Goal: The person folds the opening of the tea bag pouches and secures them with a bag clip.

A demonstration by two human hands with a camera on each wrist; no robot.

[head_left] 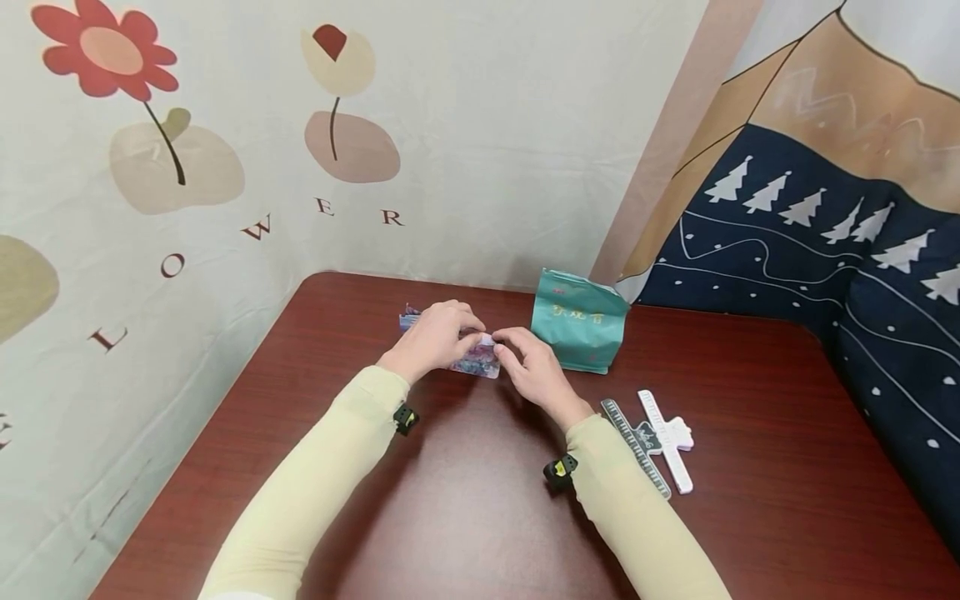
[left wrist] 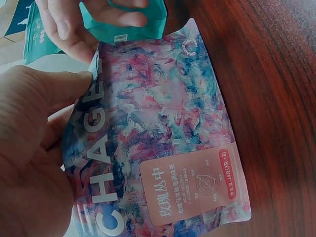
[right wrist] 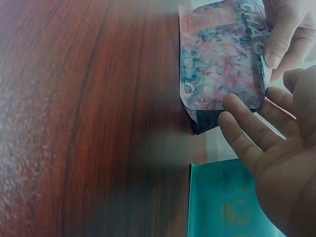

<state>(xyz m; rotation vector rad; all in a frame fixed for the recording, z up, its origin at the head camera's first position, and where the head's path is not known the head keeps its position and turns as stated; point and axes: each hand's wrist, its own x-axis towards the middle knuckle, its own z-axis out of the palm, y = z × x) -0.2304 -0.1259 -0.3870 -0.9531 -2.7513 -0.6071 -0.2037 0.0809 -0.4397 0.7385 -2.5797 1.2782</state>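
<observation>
A pink and blue patterned tea pouch stands near the back of the table. Its front carries the letters "CHAGE" and a pink label in the left wrist view. My left hand pinches the pouch's top edge between thumb and fingers. At the pouch's right top corner, my right hand touches it with loosely spread fingers. The right wrist view shows two of these fingertips against the side of the pouch, with the thumb a little apart from it.
A teal bag with gold characters stands upright just right of my right hand. Beside my right forearm lie a dark ruler-like clip and a white clip, overlapping. Behind the red-brown table hangs a printed cloth.
</observation>
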